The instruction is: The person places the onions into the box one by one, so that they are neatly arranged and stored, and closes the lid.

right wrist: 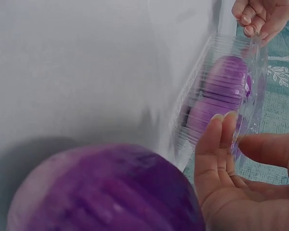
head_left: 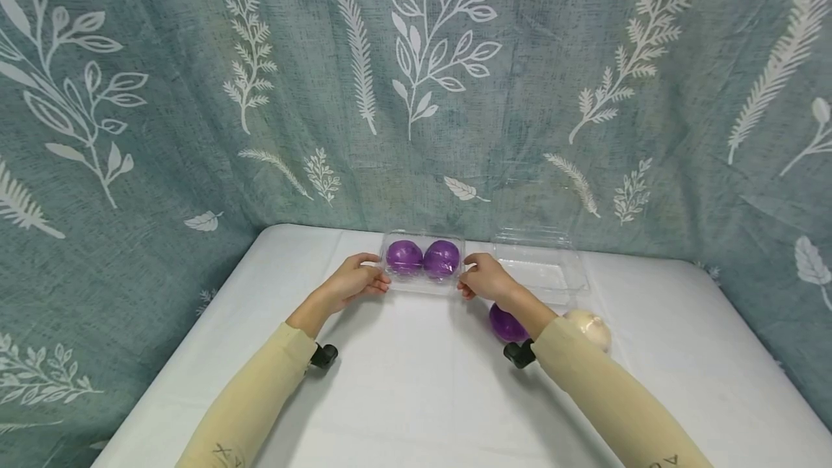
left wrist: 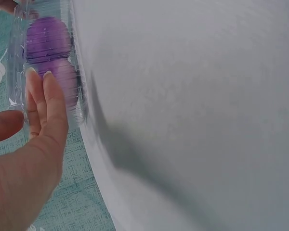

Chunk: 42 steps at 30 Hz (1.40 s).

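Note:
A clear plastic clamshell container (head_left: 422, 287) stands near the table's back edge, its lid over two purple onions (head_left: 404, 257) side by side. My left hand (head_left: 354, 280) holds its left end; in the left wrist view the fingers (left wrist: 53, 96) lie along the ribbed front wall and the thumb is at the rim. At the right end, my right hand (head_left: 486, 277) pinches the rim between thumb and fingers (right wrist: 209, 139). Another purple onion (head_left: 505, 323) lies under my right wrist, partly hidden by it; it looms large in the right wrist view.
A second clear container (head_left: 539, 274), with its lid raised, stands at the back right. In front of it sits a white onion (head_left: 593, 328), partly covered by my right sleeve. A leaf-patterned curtain (head_left: 364, 186) hangs behind the white-covered table (head_left: 416, 381).

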Tool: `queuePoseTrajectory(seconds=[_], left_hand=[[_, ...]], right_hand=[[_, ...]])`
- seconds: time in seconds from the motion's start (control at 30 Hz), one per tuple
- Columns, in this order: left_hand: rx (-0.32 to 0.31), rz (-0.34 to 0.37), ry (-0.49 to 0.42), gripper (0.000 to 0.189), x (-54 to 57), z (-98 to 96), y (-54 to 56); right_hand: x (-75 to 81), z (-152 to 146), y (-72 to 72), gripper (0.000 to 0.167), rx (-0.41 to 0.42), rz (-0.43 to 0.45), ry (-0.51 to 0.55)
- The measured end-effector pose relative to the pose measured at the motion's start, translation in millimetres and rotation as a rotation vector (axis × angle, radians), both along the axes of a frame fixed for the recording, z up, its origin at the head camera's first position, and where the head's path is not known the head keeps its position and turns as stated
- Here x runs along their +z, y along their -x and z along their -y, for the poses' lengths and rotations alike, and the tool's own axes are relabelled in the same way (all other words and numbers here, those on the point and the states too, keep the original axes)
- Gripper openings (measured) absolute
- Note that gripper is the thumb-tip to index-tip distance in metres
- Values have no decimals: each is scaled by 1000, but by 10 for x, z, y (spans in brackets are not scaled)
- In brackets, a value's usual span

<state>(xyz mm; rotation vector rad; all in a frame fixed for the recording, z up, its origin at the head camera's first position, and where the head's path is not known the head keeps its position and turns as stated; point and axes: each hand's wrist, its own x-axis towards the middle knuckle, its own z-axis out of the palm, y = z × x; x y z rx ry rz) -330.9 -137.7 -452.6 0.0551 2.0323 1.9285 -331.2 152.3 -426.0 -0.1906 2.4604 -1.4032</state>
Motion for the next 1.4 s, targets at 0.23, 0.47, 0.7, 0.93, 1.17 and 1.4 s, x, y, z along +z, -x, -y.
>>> queuePoseTrajectory(seconds=[0.23,0.47,0.7,0.93,1.17,1.4], left_hand=[[21,12,6,48,12,9,-6],[88,-42,46,50,17,16,-9],[92,-68,85,48,21,23,-28],[55,-117,182,53,58,74,-54],[110,-266,361,55,228,76,-83],[127,-473,423,57,407,-152,-241]], right_hand=[[31,-30,-31,55,11,-37,-74],[250,-237,-164,59,94,-139,-207],[480,-525,-327,57,130,-202,-255],[625,-892,-510,53,113,-290,-313],[695,-1226,-628,48,115,-362,-365],[655,-1488,-717,41,130,-435,-387]])
